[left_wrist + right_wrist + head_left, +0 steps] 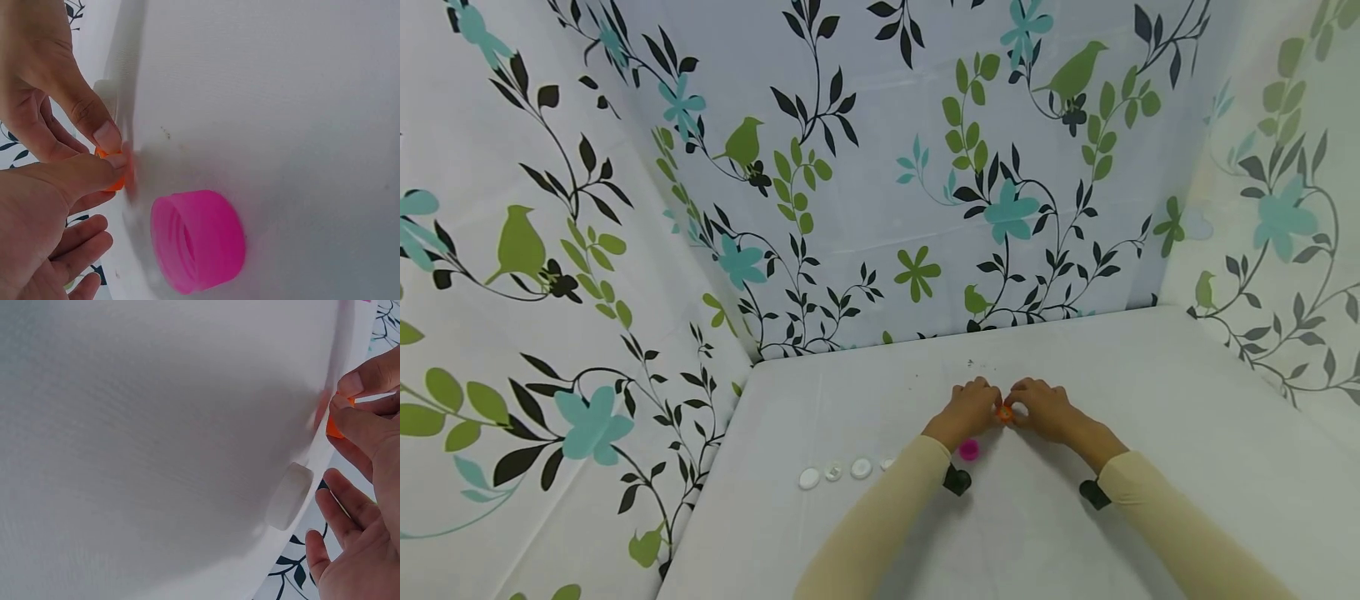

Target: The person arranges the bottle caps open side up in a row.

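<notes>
Both hands meet over an orange bottle cap [1004, 413] near the middle of the table. My left hand [970, 410] pinches its left side between thumb and fingers. From the right, my right hand [1047, 408] pinches the same cap; the fingertips almost meet in the left wrist view, hiding much of it. A pink bottle cap [203, 240] lies on the table near my left hand, its hollow side showing. Close to my right hand is a white cap [290, 497], mostly hidden by that hand in the head view.
To the left, several white caps [861, 468] form a row on the white table [820, 550], the last partly behind the left sleeve [887, 517]. Small dark specks [971, 363] mark the cloth beyond the hands. Patterned curtains [865, 208] enclose the table.
</notes>
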Motion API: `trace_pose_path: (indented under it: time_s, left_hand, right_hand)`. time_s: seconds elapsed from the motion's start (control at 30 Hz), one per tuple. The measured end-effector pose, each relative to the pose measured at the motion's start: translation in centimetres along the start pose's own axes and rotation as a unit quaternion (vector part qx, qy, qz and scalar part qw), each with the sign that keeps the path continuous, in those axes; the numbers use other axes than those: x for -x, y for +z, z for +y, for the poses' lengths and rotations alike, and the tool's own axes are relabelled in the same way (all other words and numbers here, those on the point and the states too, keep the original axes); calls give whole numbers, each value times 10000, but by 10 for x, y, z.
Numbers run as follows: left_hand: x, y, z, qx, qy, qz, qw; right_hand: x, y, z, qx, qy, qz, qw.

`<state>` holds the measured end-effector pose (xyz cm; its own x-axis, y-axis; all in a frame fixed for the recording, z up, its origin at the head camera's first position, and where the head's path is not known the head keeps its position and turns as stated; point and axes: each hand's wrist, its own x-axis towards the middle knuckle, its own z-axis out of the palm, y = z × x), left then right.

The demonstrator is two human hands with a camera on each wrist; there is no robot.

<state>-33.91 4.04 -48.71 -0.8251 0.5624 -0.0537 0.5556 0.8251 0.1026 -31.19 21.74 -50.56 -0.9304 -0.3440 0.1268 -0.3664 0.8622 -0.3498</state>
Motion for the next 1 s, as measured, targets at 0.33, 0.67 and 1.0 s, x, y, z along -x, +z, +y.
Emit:
trace_pose_path:
  time_s: [0.33, 0.67, 1.0]
  left_hand:
    - [8, -11, -6, 350, 17, -98, 9993]
    - [23, -3, -7, 329, 127, 153, 9993]
    - [43, 0, -6, 109, 315, 77, 9994]
  right_hand:
    - [6, -16, -11, -508, 245, -135, 9983]
    - [18, -12, -25, -1035, 52, -248, 9943]
    - [34, -9, -28, -690, -559, -130, 9960]
